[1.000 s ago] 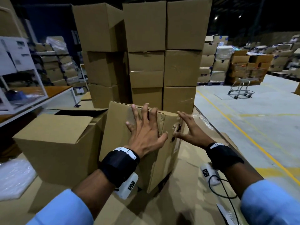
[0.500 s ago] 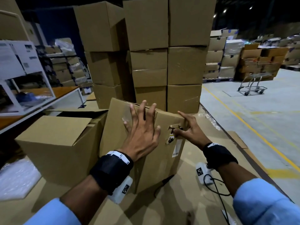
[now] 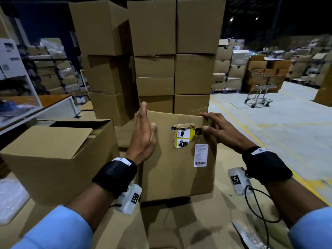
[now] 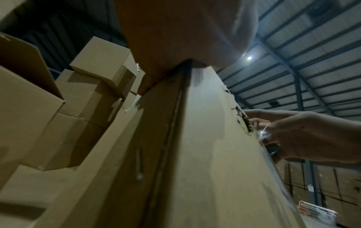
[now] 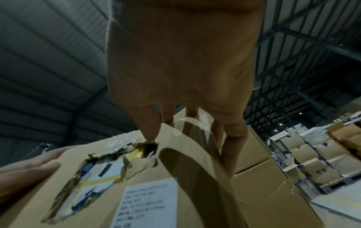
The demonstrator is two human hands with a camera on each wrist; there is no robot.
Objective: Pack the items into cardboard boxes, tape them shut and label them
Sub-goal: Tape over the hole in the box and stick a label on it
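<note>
Head view: a closed brown cardboard box with a torn hole in its near face (image 3: 177, 159) stands upright on a cardboard-covered work surface (image 3: 215, 221), directly in front of a tall stack of plain brown cartons (image 3: 154, 56). The left hand (image 3: 143, 135) is flat and released, fingers straight and together, its palm pressed against the box's upper left edge with the fingertips rising above the top. The right hand (image 3: 221, 130) is at the upper right corner: its fingers bend over the top edge and its thumb touches the front face just beside the torn hole (image 3: 185, 135), so it grasps the corner lightly. Through the hole shows yellow-and-white packaging with black pictures. A white printed label with a barcode (image 3: 200, 155) is stuck to the face below the right hand.

Left wrist view shows the left hand (image 4: 166, 50) laid along the box's vertical corner edge. Right wrist view shows the right hand's fingers (image 5: 232, 131) draped over the box corner, the thumb at the hole's edge.

An open-flapped brown cardboard box (image 3: 59, 155) sits just beside the torn box on its left. A metal trolley (image 3: 258, 97) stands well apart on the grey floor.
</note>
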